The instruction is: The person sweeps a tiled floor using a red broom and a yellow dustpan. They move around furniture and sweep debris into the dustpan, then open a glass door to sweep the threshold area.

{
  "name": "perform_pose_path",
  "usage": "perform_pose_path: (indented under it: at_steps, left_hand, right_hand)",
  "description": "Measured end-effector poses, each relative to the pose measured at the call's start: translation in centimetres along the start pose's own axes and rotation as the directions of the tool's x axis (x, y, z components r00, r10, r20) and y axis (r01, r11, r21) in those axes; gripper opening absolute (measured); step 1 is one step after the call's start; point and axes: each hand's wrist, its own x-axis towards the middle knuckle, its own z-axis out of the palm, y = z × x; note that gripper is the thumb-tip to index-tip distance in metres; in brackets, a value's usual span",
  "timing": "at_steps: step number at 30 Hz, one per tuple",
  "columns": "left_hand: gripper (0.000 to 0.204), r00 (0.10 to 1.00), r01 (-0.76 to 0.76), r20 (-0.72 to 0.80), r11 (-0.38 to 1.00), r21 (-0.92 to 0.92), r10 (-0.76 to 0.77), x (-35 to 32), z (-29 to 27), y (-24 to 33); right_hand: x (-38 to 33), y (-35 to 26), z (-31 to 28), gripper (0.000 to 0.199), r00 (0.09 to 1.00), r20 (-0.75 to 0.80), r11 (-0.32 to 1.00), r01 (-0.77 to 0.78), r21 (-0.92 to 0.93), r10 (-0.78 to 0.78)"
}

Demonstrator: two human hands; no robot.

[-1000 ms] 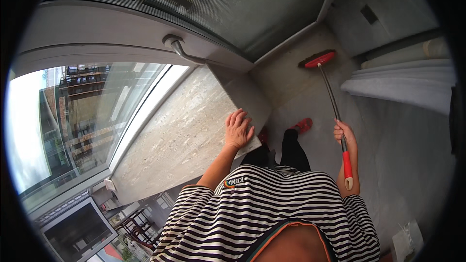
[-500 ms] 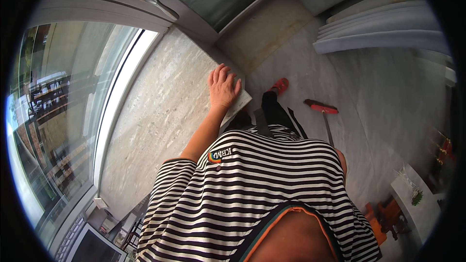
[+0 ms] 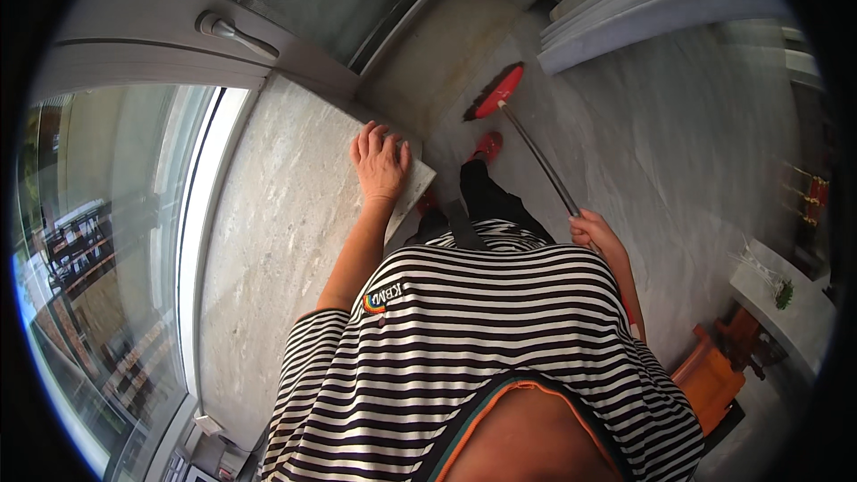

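Note:
My right hand (image 3: 593, 230) is closed round the dark handle of a broom (image 3: 541, 158). Its red head (image 3: 502, 92) with dark bristles rests on the grey floor, beyond my red shoe (image 3: 486, 146). On the left, my left hand (image 3: 381, 165) lies on the end of a pale stone sill (image 3: 277, 214), close to its corner. Nothing is in that hand; its fingers are slightly bent and spread over the edge.
A window (image 3: 116, 241) runs along the left, beside the sill. A door with a metal handle (image 3: 237, 34) stands at the far left. Pale curtain folds (image 3: 661, 18) hang at the far right. An orange chair (image 3: 710, 379) and a pale table (image 3: 790, 303) are at the near right.
The broom head has swung forward and left across the floor, past my shoe. My right hand has come into view on its handle. The left hand stays on the sill; the view has shifted.

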Motion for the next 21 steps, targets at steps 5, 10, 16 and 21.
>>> perform_pose_path:
  at_steps: [5, 10, 16, 21]
  left_hand:
    - [0.016, 1.000, 0.002, 0.025, 1.000, 0.003, -0.002, 0.5, -0.4, 0.7]
    - [0.018, 0.998, 0.055, 0.033, 0.998, 0.022, -0.055, 0.2, -0.6, 0.3]
    - [0.018, 0.998, 0.053, 0.020, 0.999, 0.005, -0.053, 0.7, -0.7, 0.5]
    - [0.017, 0.999, 0.042, 0.003, 0.999, -0.002, -0.042, 0.3, -1.2, 0.6]
  right_hand:
    - [10.7, -6.7, 7.0, 0.007, 0.940, 0.340, 0.995, -0.067, 0.080, 0.036]
    - [23.6, -9.6, 16.8, 0.017, 0.882, 0.380, 0.961, -0.256, -0.109, 0.278]
    - [23.5, -7.6, 14.6, 0.019, 0.955, 0.206, 0.942, -0.144, -0.302, 0.212]
    - [15.9, -6.7, 7.6, 0.017, 0.988, 0.071, 0.918, -0.099, -0.383, 0.136]
